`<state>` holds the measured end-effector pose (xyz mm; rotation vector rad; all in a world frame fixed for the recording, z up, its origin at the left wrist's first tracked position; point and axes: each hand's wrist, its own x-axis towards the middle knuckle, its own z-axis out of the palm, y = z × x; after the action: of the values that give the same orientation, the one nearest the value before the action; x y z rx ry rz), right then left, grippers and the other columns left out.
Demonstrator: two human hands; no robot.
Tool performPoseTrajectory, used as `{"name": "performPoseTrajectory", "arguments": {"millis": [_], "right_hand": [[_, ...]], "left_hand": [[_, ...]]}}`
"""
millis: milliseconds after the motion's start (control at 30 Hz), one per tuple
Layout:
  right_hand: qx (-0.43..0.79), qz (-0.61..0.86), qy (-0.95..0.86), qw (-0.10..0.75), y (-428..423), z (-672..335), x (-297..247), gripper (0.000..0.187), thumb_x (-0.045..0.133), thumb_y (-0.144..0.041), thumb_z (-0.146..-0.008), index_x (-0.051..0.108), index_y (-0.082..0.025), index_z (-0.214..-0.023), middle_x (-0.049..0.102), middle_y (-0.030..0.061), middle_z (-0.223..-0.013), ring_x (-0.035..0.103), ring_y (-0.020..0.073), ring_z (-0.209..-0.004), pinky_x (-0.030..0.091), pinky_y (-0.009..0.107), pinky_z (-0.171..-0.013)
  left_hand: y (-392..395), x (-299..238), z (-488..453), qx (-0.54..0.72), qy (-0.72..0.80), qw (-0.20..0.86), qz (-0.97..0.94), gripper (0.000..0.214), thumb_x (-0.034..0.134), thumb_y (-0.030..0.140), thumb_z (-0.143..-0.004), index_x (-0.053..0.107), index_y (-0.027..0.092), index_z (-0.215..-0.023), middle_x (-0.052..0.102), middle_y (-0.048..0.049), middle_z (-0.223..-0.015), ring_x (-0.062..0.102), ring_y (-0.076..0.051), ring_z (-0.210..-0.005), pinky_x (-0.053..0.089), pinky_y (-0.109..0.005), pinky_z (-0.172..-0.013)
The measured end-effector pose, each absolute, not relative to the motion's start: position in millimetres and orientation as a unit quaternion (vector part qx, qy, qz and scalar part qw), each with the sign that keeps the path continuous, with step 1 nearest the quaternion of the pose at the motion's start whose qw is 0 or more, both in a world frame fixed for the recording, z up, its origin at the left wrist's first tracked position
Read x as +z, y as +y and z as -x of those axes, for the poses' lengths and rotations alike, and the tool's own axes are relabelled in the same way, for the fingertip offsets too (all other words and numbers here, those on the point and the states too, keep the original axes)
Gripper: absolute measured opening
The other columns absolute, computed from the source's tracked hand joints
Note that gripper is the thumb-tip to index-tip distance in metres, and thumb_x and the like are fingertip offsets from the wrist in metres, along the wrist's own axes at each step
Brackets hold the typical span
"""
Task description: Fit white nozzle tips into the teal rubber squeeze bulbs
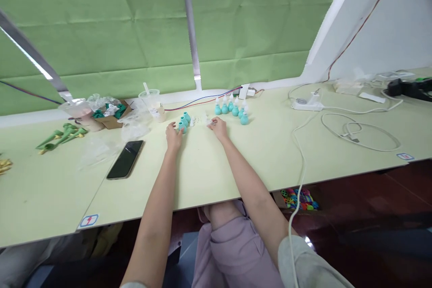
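Both my arms reach out over a pale yellow-green table (209, 171). My left hand (173, 136) rests at a small cluster of teal bulbs (184, 121), its fingertips touching the nearest one. My right hand (218, 127) lies beside small clear plastic pieces (209, 121), fingers curled on one of them. Behind it stands a group of several teal bulbs with white nozzles (232, 107).
A black phone (125, 159) lies left of my left arm. Further left are crumpled clear bags (135, 128), a plastic cup (151, 101), a cardboard box (111, 114) and green cone parts (62, 136). A power strip (307, 104) and white cables (357, 132) lie to the right.
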<state>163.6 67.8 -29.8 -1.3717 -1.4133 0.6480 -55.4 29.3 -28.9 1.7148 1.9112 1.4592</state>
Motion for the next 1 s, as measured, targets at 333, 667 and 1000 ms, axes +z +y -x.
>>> {"name": "performPoseTrajectory", "arguments": {"millis": [333,667,1000], "right_hand": [[0.269,0.564,-0.623,0.471,68.1,-164.2,-30.8,0.017,0.07,-0.015,-0.065,0.069,-0.016,-0.081,0.071,0.0027,-0.079,0.063,0.0153,-0.074,0.049,0.028,-0.078],[0.337,0.57,-0.543,0.515,65.4,-165.3,-28.0,0.019,0.062,-0.013,-0.073,0.065,-0.014,-0.091,0.068,0.0021,-0.085,0.061,0.0087,-0.05,0.052,0.023,-0.057],[0.349,0.579,-0.514,0.528,66.9,-165.2,-26.4,0.033,0.058,-0.008,-0.074,0.064,-0.013,-0.106,0.068,0.0069,-0.099,0.063,0.0076,-0.054,0.055,0.022,-0.058]], "left_hand": [[26.9,-25.9,52.5,0.499,0.646,0.099,-0.569,0.041,0.065,0.028,-0.075,0.048,0.021,-0.111,0.054,-0.0091,-0.106,0.054,-0.021,-0.1,0.04,-0.036,-0.087],[24.6,-23.1,51.4,0.452,0.672,0.093,-0.579,0.044,0.056,0.038,-0.082,0.045,0.018,-0.119,0.054,-0.0112,-0.114,0.052,-0.024,-0.104,0.042,-0.038,-0.09],[23.1,-21.4,49.4,0.429,0.682,0.081,-0.587,0.049,0.054,0.04,-0.083,0.043,0.014,-0.123,0.054,-0.0136,-0.117,0.052,-0.025,-0.106,0.041,-0.039,-0.092]]}}
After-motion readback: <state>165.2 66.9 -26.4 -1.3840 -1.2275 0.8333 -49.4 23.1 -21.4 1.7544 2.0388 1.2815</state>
